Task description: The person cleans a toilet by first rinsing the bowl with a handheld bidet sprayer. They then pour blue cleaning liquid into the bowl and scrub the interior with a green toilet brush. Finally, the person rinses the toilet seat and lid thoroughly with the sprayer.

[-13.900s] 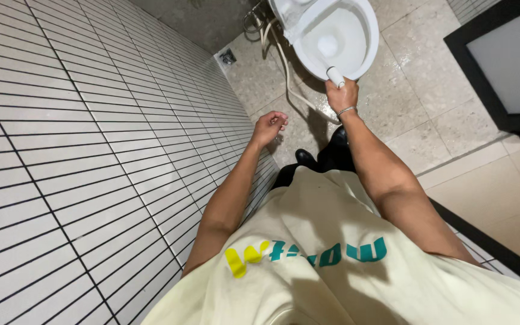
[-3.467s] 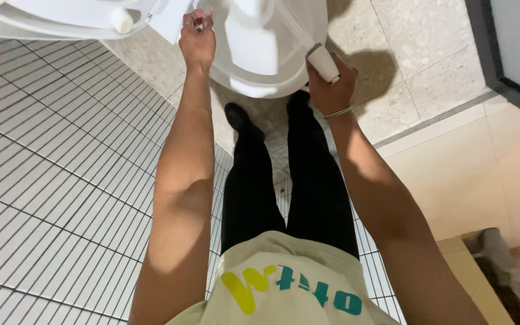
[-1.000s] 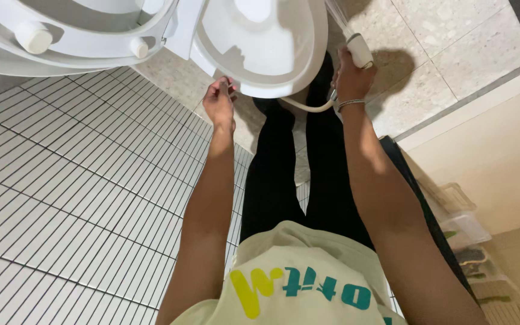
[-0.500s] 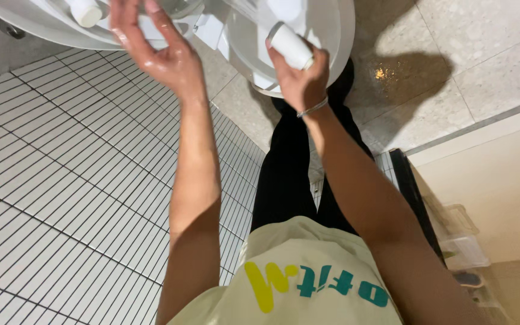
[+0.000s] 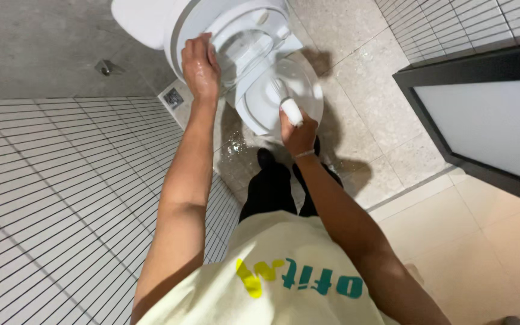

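A white toilet (image 5: 254, 114) stands ahead of me with its seat and lid (image 5: 242, 36) raised. My left hand (image 5: 200, 66) is wet and grips the left edge of the raised seat. My right hand (image 5: 298, 133) holds a white spray nozzle (image 5: 290, 108) over the bowl's front rim, pointed into the bowl, and water streams from its tip. A thin band circles my right wrist.
A white tiled wall (image 5: 61, 198) runs along my left. The stone floor (image 5: 362, 132) is wet around my black shoes (image 5: 266, 159). A dark-framed frosted door (image 5: 489, 120) is on the right. A metal valve (image 5: 108, 66) sits on the grey wall behind the toilet.
My left hand has moved from the air onto the raised seat's edge. My right hand has shifted the nozzle to the bowl's front rim. The view has swung so the door shows.
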